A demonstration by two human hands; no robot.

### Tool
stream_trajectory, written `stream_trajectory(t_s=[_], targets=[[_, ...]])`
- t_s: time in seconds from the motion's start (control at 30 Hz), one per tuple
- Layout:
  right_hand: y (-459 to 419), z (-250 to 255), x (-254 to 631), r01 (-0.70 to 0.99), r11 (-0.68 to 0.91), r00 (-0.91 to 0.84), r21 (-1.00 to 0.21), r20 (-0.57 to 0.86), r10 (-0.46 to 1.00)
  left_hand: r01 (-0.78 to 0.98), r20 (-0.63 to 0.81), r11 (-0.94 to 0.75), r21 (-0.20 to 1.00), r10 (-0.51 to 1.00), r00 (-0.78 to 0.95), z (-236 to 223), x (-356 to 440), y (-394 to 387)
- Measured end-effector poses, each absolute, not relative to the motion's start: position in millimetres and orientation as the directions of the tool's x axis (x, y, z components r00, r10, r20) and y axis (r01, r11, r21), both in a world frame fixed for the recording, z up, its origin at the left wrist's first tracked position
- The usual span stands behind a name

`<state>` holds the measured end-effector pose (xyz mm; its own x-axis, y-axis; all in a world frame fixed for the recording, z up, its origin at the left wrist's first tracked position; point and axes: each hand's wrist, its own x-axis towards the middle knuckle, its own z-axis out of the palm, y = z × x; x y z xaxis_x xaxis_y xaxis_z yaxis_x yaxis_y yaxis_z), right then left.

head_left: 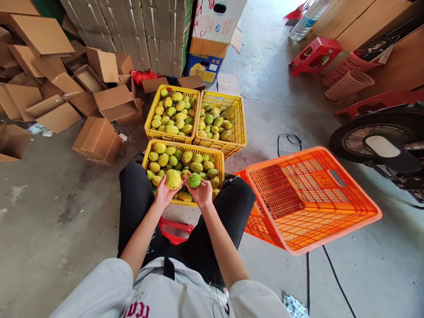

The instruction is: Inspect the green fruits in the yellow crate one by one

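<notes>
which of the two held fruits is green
The green fruit is the one in the right hand; the yellow fruit, in the left hand, looks larger.

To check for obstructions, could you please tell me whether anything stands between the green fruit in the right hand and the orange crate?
In this view, the bent right knee lies between the green fruit in the right hand and the orange crate. Whether it rises high enough to block a straight path is unclear.

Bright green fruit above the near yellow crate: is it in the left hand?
No, the bright green fruit is in the right hand; the left hand holds a yellow fruit.
</notes>
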<state>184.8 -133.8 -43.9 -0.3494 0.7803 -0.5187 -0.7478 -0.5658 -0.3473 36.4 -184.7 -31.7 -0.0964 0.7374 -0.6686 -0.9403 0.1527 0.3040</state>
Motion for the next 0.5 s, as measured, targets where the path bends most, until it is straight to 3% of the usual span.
stream_trajectory(t_s=[0.3, 0.5], targets=[[-135.3, -57.2, 182.9, -0.719, -0.580, -0.267, -0.383, -0.618, 0.740, -0.899, -0.624, 0.205, 0.388, 0.776, -0.093, -42.6, 37.1, -188.8], [-135.3, -59.5, 182.1, -0.642, -0.676, -0.415, -0.362, -0.577, 0.703, -0.832, -0.638, 0.321, 0.453, 0.769, -0.050, -48.1, 37.9, -189.4]])
